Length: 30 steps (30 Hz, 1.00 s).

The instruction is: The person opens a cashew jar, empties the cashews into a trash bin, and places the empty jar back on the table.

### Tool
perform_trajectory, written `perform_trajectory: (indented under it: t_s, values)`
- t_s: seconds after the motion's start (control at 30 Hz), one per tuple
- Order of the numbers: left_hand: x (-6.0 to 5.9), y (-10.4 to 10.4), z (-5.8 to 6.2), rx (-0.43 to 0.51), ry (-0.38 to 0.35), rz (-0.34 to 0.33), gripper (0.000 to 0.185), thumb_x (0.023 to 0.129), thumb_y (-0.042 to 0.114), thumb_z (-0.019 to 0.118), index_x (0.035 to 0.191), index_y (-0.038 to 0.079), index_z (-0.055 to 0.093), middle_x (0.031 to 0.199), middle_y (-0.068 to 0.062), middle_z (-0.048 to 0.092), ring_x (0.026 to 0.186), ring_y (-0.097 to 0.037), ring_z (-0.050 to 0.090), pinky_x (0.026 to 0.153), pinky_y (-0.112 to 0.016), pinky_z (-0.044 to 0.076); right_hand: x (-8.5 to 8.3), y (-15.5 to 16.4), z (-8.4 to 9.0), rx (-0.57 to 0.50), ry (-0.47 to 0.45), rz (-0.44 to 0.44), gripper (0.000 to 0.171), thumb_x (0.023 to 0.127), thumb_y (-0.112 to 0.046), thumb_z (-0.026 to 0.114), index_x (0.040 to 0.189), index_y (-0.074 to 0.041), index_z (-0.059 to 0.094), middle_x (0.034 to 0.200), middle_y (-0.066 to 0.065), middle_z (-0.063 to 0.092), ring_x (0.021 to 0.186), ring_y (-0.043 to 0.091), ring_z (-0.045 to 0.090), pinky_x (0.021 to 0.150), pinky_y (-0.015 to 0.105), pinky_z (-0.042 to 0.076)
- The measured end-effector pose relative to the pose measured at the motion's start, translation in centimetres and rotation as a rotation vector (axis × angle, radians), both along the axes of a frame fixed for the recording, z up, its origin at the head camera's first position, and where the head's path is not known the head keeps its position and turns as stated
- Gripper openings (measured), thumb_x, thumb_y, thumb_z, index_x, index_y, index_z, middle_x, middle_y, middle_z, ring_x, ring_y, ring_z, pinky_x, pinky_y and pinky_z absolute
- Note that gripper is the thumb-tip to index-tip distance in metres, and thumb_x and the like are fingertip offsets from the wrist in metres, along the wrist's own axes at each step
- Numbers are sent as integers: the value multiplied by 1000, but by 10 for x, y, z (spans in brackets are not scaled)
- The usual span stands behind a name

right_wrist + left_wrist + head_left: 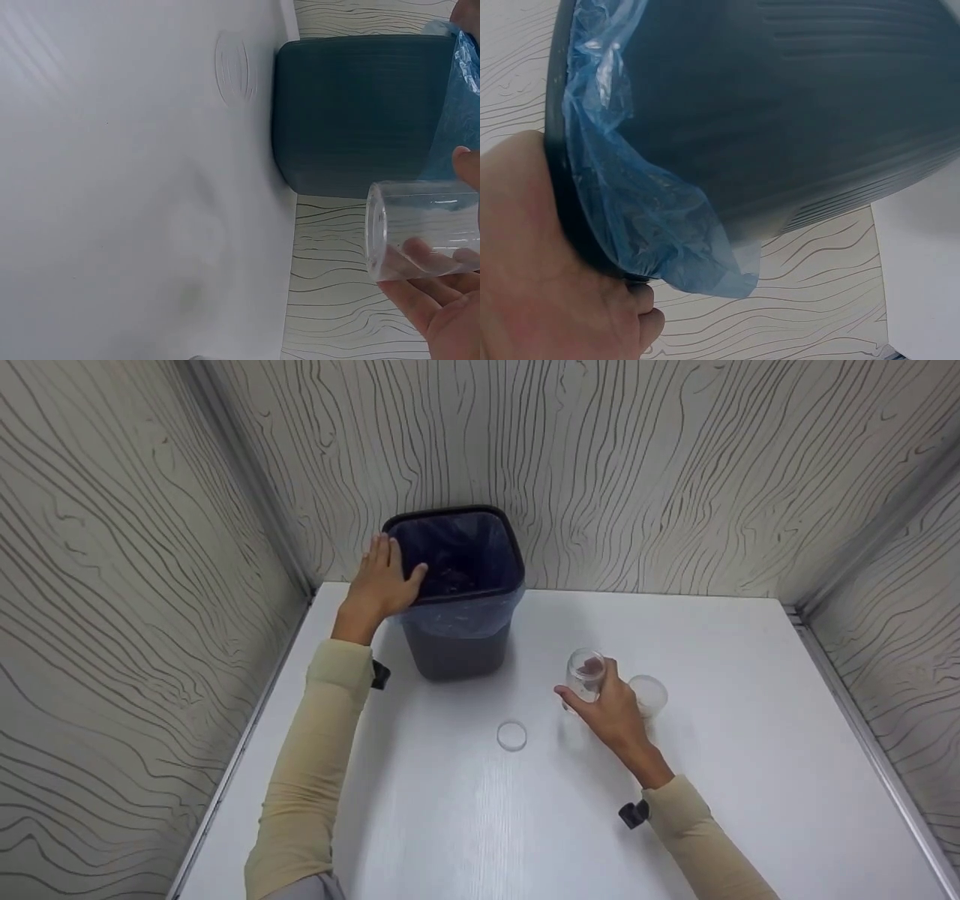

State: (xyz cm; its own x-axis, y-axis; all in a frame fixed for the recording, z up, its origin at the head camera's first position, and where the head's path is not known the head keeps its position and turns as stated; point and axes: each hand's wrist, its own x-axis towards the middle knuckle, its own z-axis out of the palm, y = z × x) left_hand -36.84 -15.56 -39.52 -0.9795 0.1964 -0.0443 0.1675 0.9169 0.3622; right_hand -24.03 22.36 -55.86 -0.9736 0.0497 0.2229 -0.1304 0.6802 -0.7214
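My left hand (381,585) grips the left side of the rim of a dark trash bin (461,649), its thumb on the inner side and fingers over the outside. The left wrist view shows curled fingertips (651,326) below the black rim. A bluish plastic liner (652,217) folds over that rim. To the right of the bin, my right hand (611,712) holds a clear, lidless jar (583,682), thumb on one side and fingers round the other. Through its transparent wall, the fingers show in the right wrist view, where the jar (420,225) has its base toward the tabletop.
A round clear lid (511,736) lies on the white table (450,810) in front of the bin. Just right of my right hand sits another clear round container (649,695). Wood-grain-patterned panels (675,472) enclose the table at the back and sides.
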Motion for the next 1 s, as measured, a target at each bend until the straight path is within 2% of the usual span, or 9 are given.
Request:
perform_trajectory:
  t_s: [0.13,0.37,0.73,1.0]
  values:
    - [0,0,-1,-3,8,0,83,115,53,26,169,-5,-1,178,-25,-10,167,-39,-10,137,-52,-1,1,0,-2,3,-19,5,96,87,-58,85,149,1,42,142,31,63,132,48,64,108,62,54]
    - [0,0,0,-9,7,1,84,115,53,26,169,-5,-2,178,-25,-10,167,-39,-10,137,-53,1,3,-2,-8,26,-49,-1,93,85,-60,86,147,-5,45,137,26,68,121,43,70,96,59,59]
    - [1,0,0,4,-14,5,85,115,55,26,169,-4,-3,178,-24,-11,167,-37,-13,137,-51,-2,6,-3,-19,97,7,0,84,84,-55,89,141,-6,53,129,21,74,106,38,74,83,54,61]
    - [1,0,1,-1,-8,4,85,115,55,26,169,-4,-2,178,-24,-11,167,-37,-12,137,-51,0,7,-4,-25,66,-53,16,85,84,-46,91,145,-3,51,141,24,68,129,44,67,104,59,57]
